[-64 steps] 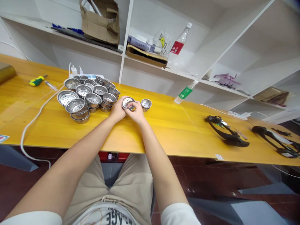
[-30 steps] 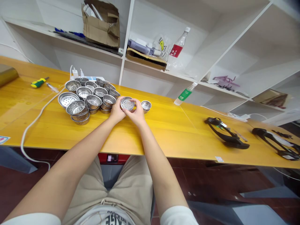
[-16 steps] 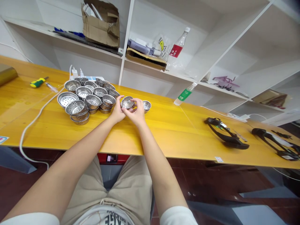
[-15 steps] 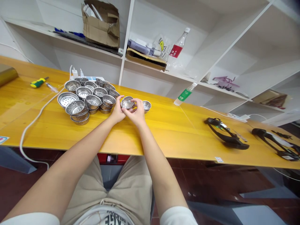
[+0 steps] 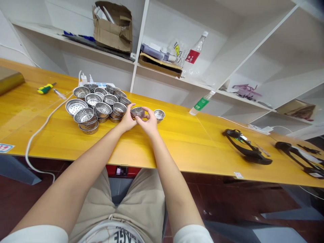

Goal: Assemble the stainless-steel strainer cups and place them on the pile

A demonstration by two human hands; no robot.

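Between my two hands is a small perforated metal cup [image 5: 137,112], tilted so that its side wall faces me. My left hand [image 5: 128,120] holds it at its left edge, and my right hand [image 5: 149,124] grips it from the right with thumb and fingers. Just left of my left hand stand several similar metal cups [image 5: 102,110], some of them stacked. Another perforated cup [image 5: 159,115] sits on the yellow table [image 5: 177,141], a little right of my right hand.
A green-labelled bottle [image 5: 201,104] stands at the table's back. Black headsets [image 5: 246,148] lie at the right. A screwdriver [image 5: 45,88] and a white cable [image 5: 42,130] are at the left. Shelves behind hold a cardboard box [image 5: 113,32] and a red-labelled bottle [image 5: 193,54].
The cup in my hands has tipped, from its inside showing to mostly its side wall showing. The whole view has shifted slightly.
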